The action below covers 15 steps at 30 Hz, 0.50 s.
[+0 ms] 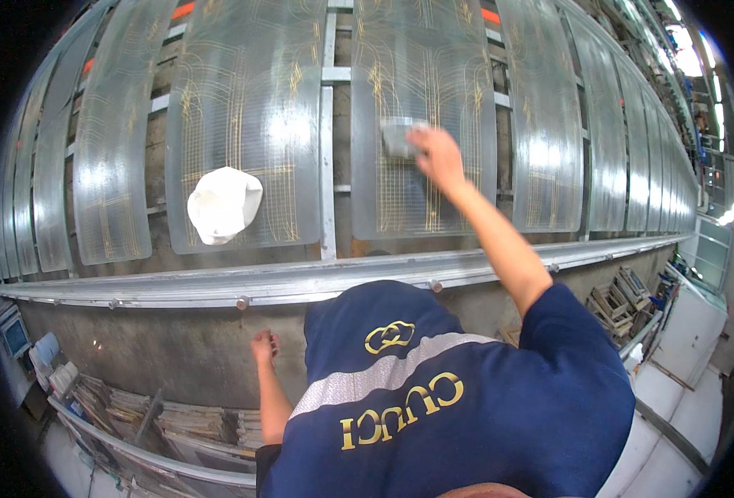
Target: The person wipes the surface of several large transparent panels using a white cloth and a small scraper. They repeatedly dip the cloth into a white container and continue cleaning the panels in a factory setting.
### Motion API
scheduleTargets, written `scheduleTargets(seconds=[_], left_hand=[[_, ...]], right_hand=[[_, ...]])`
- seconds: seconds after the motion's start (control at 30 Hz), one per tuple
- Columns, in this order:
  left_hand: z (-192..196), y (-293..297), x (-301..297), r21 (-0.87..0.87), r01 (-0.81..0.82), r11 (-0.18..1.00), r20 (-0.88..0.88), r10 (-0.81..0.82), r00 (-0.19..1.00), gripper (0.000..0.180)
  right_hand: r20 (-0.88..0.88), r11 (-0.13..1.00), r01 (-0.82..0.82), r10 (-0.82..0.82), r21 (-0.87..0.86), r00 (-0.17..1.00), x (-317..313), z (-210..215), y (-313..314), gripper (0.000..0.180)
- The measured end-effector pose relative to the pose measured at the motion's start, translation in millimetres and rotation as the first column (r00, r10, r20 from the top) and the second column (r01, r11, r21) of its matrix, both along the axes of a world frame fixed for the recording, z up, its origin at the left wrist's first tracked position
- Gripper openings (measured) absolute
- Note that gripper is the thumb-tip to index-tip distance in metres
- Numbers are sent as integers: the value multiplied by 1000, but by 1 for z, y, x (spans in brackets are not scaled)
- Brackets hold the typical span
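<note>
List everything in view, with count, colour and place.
Long panels: at least ten, grey with yellow lines, across the upper view
White bundle: one, white, on the panel left of centre
Block: one, grey, blurred, in the right hand
Metal rail: one, silver, along the panels' near ends
Floor: one, grey, below the rail
Slatted stacks: at least two, brownish, lower left and right
Shirt: one, navy, lower centre
Right hand: one, bare, over the panel right of centre
Left hand: one, bare, left of the shirt
</note>
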<state>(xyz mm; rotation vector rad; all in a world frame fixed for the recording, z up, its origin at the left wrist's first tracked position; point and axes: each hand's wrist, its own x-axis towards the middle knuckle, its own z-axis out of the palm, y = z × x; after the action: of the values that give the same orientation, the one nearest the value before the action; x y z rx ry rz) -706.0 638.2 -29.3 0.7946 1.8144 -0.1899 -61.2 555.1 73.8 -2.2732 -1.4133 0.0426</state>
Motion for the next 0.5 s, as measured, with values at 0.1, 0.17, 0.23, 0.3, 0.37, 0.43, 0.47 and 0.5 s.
scheduleTargets(seconds=[0.1, 0.17, 0.23, 0.3, 0.37, 0.43, 0.47, 0.5], left_hand=[[0, -35, 10, -158, 88, 984, -30, -93, 995, 22], [2, -51, 22, -224, 138, 965, -45, -151, 987, 22], [-8, -60, 14, -214, 201, 956, -24, -211, 977, 24], [2, -56, 23, -225, 216, 950, -5, -222, 975, 25], [5, -43, 19, -154, 157, 975, -1, -159, 987, 26], [18, -24, 21, -41, 103, 994, -13, -104, 995, 26], [22, -15, 21, 33, 90, 995, -21, -89, 996, 25], [23, -1, 27, 99, 93, 991, -22, -91, 996, 25]], right_hand=[[-51, 989, -60, 53, -138, 997, -112, 19, -107, 62], [-144, 975, -72, 42, -212, 989, -155, 37, -148, 68], [-238, 977, -55, 5, -204, 971, -151, 51, -145, 68], [-142, 999, 2, -8, -43, 990, -101, 50, -122, 60], [-51, 998, 45, -42, 54, 998, -18, 58, -79, 54], [38, 994, 79, -82, 74, 996, 82, 47, -44, 50], [78, 991, 130, -133, 43, 988, 126, 42, -30, 47], [107, 985, 169, -171, 31, 979, 174, 34, -26, 44]])
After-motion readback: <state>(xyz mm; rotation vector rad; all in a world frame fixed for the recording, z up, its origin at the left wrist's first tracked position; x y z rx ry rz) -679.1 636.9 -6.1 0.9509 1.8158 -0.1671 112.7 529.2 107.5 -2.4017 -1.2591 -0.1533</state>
